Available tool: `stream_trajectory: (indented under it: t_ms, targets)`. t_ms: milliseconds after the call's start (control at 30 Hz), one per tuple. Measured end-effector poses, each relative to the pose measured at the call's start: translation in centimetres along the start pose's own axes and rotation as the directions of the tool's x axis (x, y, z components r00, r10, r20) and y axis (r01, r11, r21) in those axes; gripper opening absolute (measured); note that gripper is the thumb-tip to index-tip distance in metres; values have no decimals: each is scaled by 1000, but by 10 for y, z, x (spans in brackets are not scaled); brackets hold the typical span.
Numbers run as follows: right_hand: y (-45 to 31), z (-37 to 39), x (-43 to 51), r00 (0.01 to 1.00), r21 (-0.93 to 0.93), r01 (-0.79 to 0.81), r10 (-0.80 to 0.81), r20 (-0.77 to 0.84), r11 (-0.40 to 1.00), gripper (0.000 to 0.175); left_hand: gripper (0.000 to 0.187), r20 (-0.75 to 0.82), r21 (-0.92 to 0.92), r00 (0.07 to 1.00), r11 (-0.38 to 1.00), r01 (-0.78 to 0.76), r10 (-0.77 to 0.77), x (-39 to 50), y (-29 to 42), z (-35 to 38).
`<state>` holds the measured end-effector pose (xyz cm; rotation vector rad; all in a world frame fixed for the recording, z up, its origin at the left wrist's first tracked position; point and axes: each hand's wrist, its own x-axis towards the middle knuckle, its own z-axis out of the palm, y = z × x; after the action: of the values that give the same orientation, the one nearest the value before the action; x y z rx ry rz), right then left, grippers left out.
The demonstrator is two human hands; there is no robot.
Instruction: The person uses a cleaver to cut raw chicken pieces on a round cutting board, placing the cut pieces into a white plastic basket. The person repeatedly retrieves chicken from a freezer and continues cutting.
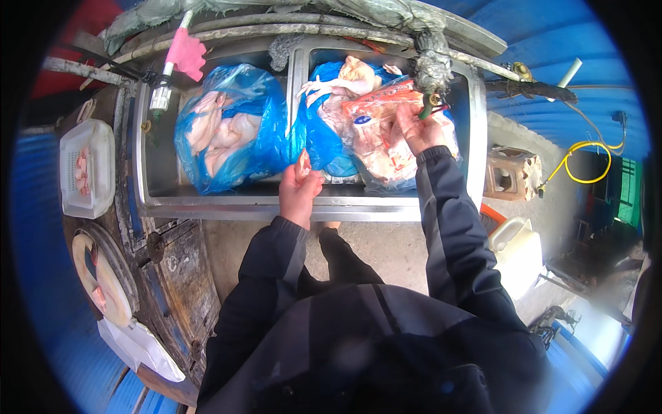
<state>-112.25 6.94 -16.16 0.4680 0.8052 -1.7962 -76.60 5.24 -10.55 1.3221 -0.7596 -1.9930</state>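
My left hand (301,191) is closed round a small piece of raw meat (304,160), held above the front part of a double metal sink (310,209). My right hand (418,129) is raised at the tap handle (427,109) over the right basin, palm up; whether its fingers grip the handle cannot be told. Under it lies a clear and red plastic bag of raw poultry (385,150). Behind that bag, whole raw poultry (357,77) with a foot sticking out rests on blue plastic. The left basin holds an open blue plastic bag (269,119) with pale raw poultry (238,132).
At left are a white basket (106,171) with meat pieces and a round cutting board (116,295) with a knife. A brick (517,173), yellow hose (568,163) and whitish plastic container (520,253) are at right. Poles (248,32) cross behind the sink.
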Motion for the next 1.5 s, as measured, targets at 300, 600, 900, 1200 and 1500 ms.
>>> stream_trajectory:
  t_ms: [300,600,900,1200,1500]
  targets:
    - [-56,65,-98,622,-780,594,-502,601,-197,21,20,37,-3,998,999,-53,53,-13,25,-3]
    - [-54,140,-118,738,-257,50,-138,661,-965,28,18,-153,-66,980,988,-141,130,-67,66,-81]
    - [-64,131,-61,858,-383,-92,-269,438,-919,47,20,-377,-125,881,926,-355,286,-153,91,-198]
    - [-4,200,-138,674,-209,-288,-353,648,-934,78,28,-561,59,692,856,-514,455,-230,68,-367]
    - [427,310,-248,187,158,719,407,894,-676,44,34,-834,14,474,870,-493,282,-361,-50,-535]
